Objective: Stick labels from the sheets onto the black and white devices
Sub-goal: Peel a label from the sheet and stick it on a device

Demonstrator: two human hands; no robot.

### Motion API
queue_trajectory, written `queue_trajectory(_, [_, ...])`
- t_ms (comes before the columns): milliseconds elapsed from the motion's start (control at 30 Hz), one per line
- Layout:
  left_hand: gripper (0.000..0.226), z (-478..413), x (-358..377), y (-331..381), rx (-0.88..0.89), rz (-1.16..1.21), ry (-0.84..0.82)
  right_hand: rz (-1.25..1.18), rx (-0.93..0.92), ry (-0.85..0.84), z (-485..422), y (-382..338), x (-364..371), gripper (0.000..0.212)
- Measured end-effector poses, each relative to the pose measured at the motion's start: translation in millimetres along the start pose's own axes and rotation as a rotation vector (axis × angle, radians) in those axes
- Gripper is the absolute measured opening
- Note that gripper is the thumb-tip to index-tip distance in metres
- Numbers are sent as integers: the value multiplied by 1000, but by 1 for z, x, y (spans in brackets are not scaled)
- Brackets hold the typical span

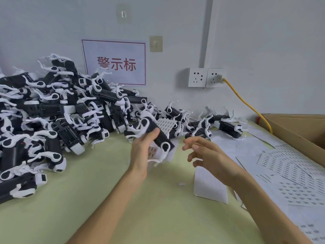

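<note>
My left hand (142,152) grips a black and white device (155,133) and holds it tilted above the green table (105,199), near the middle of the view. My right hand (205,155) hovers just to the right of it, fingers spread and loosely bent, holding nothing that I can see. Label sheets (295,175) with rows of small printed labels lie spread on the right. A partly used sheet (210,186) lies under my right wrist. Another label sheet (167,125) leans among the devices behind the held one.
A large heap of black and white devices (52,117) fills the left and back of the table, with a few more devices (226,125) at the back right. A cardboard box (299,131) stands at the right edge. A yellow cable (246,104) runs from wall sockets (205,77).
</note>
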State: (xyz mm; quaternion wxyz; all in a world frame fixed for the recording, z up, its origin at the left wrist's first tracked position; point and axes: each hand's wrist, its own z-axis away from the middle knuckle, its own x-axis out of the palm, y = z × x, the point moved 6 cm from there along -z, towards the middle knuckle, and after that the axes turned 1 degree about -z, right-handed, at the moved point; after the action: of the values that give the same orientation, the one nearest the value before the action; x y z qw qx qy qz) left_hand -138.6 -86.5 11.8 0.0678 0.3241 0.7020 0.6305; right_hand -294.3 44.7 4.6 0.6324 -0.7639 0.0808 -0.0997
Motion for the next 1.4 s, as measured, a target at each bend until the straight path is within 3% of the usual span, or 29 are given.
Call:
queue_trajectory(100, [14, -15, -29, 6, 58, -49, 154, 22, 13, 52, -2, 2, -4, 24])
queue_trajectory(233, [29, -25, -51, -3, -169, -128, 189, 33, 19, 83, -3, 2, -6, 19])
queue_trajectory(333, [39, -27, -55, -10, -292, -136, 108, 35, 22, 96, -3, 2, -7, 17])
queue_trajectory(433, [25, -23, -51, -13, -350, -171, 23, 50, 37, 116, -3, 3, -7, 13])
queue_trajectory(667, [18, -12, -18, -16, -344, 106, -171, 237, 66, 240, -2, 13, -8, 20])
queue_trajectory(733, [19, -6, -7, -16, -341, 112, -228, 351, -10, 319, -2, 11, -6, 22])
queue_trajectory(867, [18, 4, 8, -20, -322, 84, -285, 668, -410, 579, 8, -15, -8, 14])
queue_trajectory(967, [22, 11, 17, -26, -349, 42, -320, 791, -512, 536, 9, -20, -1, 10])
queue_trajectory(1100, [29, 18, 26, -30, -356, 26, -393, 832, -460, 437, 3, -11, 4, 14])
queue_trajectory(1400, [38, 22, 28, -32, -354, 11, -416, 773, -381, 474, 1, -9, -1, 20])
